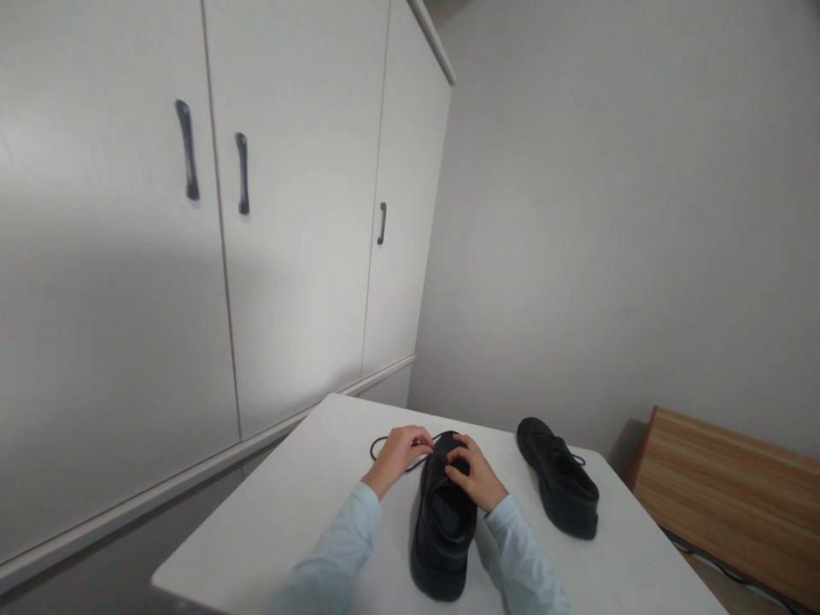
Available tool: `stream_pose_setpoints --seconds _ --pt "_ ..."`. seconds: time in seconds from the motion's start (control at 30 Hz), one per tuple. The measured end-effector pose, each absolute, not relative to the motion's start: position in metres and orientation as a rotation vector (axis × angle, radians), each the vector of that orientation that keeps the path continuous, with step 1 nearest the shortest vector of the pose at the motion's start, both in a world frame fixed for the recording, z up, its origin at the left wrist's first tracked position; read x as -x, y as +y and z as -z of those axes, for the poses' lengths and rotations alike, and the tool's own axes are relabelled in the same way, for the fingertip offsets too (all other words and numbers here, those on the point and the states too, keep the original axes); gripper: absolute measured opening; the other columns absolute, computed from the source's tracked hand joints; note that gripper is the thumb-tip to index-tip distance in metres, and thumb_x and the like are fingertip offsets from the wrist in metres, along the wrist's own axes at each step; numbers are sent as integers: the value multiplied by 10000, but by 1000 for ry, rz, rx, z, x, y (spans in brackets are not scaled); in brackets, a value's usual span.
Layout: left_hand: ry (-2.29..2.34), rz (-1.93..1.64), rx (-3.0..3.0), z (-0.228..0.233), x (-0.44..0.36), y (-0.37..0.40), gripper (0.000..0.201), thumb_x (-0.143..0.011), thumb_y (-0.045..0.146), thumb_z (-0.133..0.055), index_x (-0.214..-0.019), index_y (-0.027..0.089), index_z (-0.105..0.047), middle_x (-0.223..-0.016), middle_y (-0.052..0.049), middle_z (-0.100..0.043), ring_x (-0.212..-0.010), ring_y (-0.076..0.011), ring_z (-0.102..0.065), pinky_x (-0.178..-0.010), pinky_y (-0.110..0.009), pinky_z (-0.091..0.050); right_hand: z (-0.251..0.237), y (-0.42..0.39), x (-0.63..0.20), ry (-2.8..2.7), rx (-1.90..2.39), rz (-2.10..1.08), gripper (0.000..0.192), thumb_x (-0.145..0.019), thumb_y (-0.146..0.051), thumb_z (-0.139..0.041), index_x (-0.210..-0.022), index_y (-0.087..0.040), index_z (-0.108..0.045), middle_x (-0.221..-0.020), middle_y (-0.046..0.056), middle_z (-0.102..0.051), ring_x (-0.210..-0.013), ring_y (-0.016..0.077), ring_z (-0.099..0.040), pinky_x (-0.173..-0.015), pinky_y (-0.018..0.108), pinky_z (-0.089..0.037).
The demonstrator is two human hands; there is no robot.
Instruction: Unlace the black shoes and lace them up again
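Note:
A black lace-up shoe (443,547) stands on the white table (269,530), its heel toward me and its toe pointing away. My left hand (405,448) is at the left of the lacing, fingers pinched on a black shoelace (377,442) that loops out onto the table. On the other side, my right hand (477,478) curls its fingers over the shoe's upper by the lacing, gripping it there. The fine detail of the eyelets is hidden by my fingers. A second black shoe (560,478), its lace showing on top, rests farther right.
White cupboard doors (301,256) with dark handles rise behind the table on the left. A plain grey wall (608,213) stands beyond. To the right, past the table edge, is a wood-grain panel (736,495) with cables below it.

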State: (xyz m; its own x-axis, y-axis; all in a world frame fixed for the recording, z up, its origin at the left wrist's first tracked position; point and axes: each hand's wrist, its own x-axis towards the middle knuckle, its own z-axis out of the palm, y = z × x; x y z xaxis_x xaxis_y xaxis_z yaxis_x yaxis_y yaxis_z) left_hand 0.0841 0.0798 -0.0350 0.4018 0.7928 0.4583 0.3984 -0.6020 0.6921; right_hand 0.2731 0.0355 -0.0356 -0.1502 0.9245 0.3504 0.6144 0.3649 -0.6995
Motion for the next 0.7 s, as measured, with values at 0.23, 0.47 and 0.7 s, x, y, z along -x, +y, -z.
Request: stream_pose_setpoints --seconds 0.23,0.47,0.7 --pt "1062 -1038 -2360 41 -84 79 102 -770 273 -625 -797 213 -703 -804 -31 -613 -790 -173 -584 -723 -244 -417 35 35 -272 -1851 1336 -543 123 -649 -165 -630 -771 -163 -649 -1218 146 -494 -1208 286 -431 -1050 437 -287" --pt "1019 -1023 -2367 44 -86 80 184 -817 323 -571 -810 218 -722 -794 -37 -635 -757 -163 -587 -713 -242 -416 36 36 -271 -1824 1342 -545 150 -663 -187 -638 -802 -162 -688 -1210 136 -519 -1199 276 -443 -1052 430 -296" --pt "916 -988 -2178 34 -83 74 152 -778 241 -594 -846 193 -721 -798 -35 -692 -775 -159 -619 -723 -229 -430 41 39 -268 -1776 1349 -482 246 -704 -86 -512 -787 -175 -726 -1186 107 -569 -1158 235 -498 -1033 395 -340"
